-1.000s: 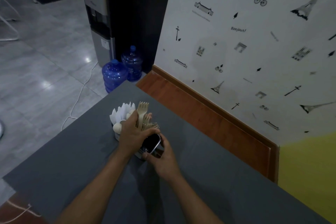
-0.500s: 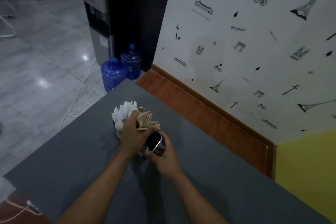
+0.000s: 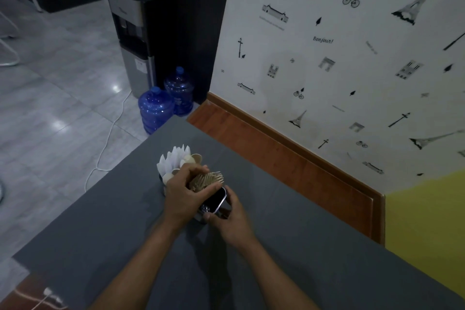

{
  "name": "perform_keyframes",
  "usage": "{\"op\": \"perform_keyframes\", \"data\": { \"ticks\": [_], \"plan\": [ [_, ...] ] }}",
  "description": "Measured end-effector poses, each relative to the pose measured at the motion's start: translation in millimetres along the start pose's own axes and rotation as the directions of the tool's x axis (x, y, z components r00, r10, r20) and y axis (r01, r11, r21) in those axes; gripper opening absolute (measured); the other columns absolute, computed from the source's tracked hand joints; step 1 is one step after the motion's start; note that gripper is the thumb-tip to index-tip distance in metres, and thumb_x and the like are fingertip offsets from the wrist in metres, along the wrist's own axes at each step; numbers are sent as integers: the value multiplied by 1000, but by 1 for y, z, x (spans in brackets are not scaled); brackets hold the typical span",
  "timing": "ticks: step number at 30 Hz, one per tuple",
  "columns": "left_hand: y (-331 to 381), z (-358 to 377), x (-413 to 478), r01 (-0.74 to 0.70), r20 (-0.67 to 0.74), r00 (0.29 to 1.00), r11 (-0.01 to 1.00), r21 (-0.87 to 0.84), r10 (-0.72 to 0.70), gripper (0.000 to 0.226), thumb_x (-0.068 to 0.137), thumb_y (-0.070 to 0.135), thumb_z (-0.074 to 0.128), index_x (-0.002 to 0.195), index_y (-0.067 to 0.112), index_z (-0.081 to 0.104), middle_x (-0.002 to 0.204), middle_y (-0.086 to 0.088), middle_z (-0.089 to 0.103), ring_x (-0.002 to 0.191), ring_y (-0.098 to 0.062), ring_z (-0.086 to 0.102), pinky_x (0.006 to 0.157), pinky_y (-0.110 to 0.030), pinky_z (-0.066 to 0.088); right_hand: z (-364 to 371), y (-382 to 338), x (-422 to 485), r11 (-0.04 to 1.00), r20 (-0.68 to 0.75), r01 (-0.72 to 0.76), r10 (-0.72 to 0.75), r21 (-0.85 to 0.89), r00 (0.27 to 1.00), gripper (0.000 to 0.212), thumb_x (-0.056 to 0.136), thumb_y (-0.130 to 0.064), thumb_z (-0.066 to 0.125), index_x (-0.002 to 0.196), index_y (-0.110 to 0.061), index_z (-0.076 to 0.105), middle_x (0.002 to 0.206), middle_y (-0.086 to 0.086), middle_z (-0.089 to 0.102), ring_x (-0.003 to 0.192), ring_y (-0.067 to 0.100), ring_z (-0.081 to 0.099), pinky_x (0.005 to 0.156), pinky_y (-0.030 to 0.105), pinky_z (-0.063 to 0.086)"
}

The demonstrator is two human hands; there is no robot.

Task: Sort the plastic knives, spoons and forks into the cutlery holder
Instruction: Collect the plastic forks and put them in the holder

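A metal cutlery holder (image 3: pixel 215 201) stands on the grey table (image 3: pixel 105 221). White plastic knives (image 3: pixel 175 158) fan up from its far compartment, with pale spoons (image 3: pixel 192 158) beside them. My left hand (image 3: pixel 185 192) is closed around a bundle of beige forks (image 3: pixel 207 178), tilted with tines pointing right, over the middle compartment. My right hand (image 3: pixel 230 216) grips the holder's near end, whose dark near compartment shows between the hands. The holder's lower body is hidden by my hands.
The table's left edge drops to a tiled floor with a white cable (image 3: pixel 108 133). Two blue water jugs (image 3: pixel 157 108) and a water dispenser (image 3: pixel 130 33) stand beyond the far corner. A wall with a wooden skirting (image 3: pixel 289 156) runs along the right.
The forks in my left hand have tipped from upright to lying rightward and sunk lower toward the holder. My right hand stays on the holder's near end.
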State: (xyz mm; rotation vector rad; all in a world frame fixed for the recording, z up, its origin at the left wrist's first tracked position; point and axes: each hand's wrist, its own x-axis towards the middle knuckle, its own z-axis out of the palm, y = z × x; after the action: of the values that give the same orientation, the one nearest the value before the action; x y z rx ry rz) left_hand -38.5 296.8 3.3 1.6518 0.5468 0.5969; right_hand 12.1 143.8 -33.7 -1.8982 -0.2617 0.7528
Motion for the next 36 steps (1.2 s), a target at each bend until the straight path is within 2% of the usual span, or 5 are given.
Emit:
{"op": "perform_keyframes", "data": {
  "ticks": [11, 19, 23, 28, 36],
  "plan": [
    [26, -22, -6, -132, 9, 991, 981, 143, 132, 50, 73, 39, 92, 114, 14, 75, 117, 2, 77, 106, -10, 74, 93, -33, 60, 5, 5, 7, 994, -49, -67, 71, 82, 996, 102, 62, -41, 93, 151, -39, 43, 151, -13, 53, 136, 15, 55, 110, 47, 51],
    [43, -95, 58, -90, -246, 955, 951, 296, 167, 10, 101, 17, 64, 105, 21, 72, 97, 5, 73, 90, -7, 66, 84, -16, 50, 17, -14, 9, 955, -327, -205, 268, 215, 906, 59, 77, -30, 78, 132, -14, 65, 119, 6, 74, 109, 24, 72, 97, 50, 59],
    [1, -120, 98, 96, -32, 995, 867, 488, -92, 15, 100, 15, 64, 106, 15, 78, 106, -7, 77, 97, -23, 69, 86, -32, 49, 20, -20, 10, 974, -389, -192, 225, 122, 893, 2, 79, -16, 78, 81, -15, 77, 76, 2, 78, 69, 13, 70, 68, 42, 61],
    [-9, -117, 103, 261, 326, 829, 830, 494, -455, 22, 92, 5, 68, 90, 20, 84, 85, -7, 77, 78, -17, 69, 71, -35, 62, 18, -21, 14, 984, -415, -172, 174, 45, 893, 11, 76, -13, 79, 70, -5, 73, 55, -5, 61, 52, 5, 49, 46, 23, 38],
    [13, -98, 88, 288, 387, 795, 852, 437, -467, 24, 84, -5, 75, 78, 16, 84, 58, 4, 68, 53, -2, 58, 57, -20, 52, 16, -17, 20, 983, -406, -179, 178, 36, 896, 18, 61, -16, 67, 56, -1, 58, 48, -5, 41, 51, 10, 38, 48, 29, 30]
  ]
}}
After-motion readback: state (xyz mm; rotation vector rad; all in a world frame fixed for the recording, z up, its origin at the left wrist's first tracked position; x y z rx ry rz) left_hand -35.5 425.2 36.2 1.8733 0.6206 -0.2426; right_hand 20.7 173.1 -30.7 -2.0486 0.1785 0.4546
